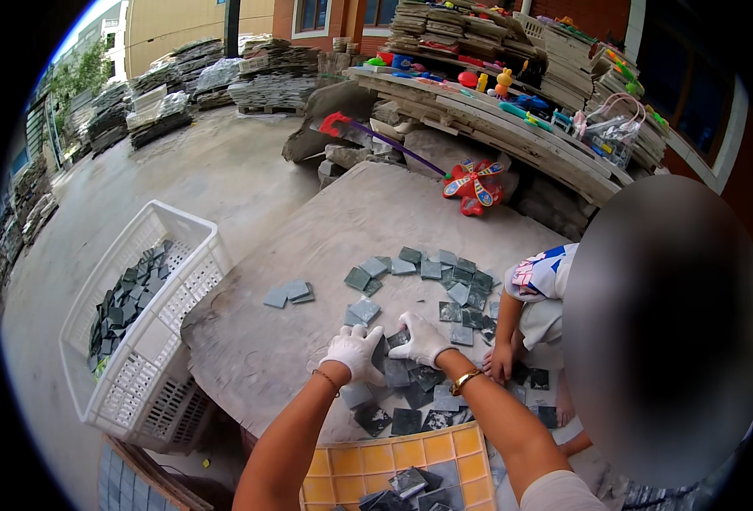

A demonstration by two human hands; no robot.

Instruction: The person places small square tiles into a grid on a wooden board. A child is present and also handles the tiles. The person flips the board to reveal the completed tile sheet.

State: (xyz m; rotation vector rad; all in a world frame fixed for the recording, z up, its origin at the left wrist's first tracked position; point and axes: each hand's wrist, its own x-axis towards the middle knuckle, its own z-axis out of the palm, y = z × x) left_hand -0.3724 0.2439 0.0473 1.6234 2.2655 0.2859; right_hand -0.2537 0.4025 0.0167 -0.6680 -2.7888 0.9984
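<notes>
Both my hands wear white gloves and work low over a large stone slab (249,341) strewn with small square stone tiles. My left hand (355,351) has its thumb and forefinger closed round the edge of a dark grey tile (380,354). Just right of it, my right hand (421,342) grips a dark tile (399,338) between thumb and fingers. Loose grey tiles (398,373) lie under and in front of my wrists. Beyond my hands, more tiles (430,269) form a curved, overlapping row. A small group of tiles (288,293) rests farther left.
A yellow gridded tray (342,462) with tiles lies near me. At left stands a white plastic crate (199,223) of dark tiles. A person (543,277) sits close at right, a hand by the tiles. A red pinwheel toy (475,186) and stacked stone slabs (496,111) are beyond.
</notes>
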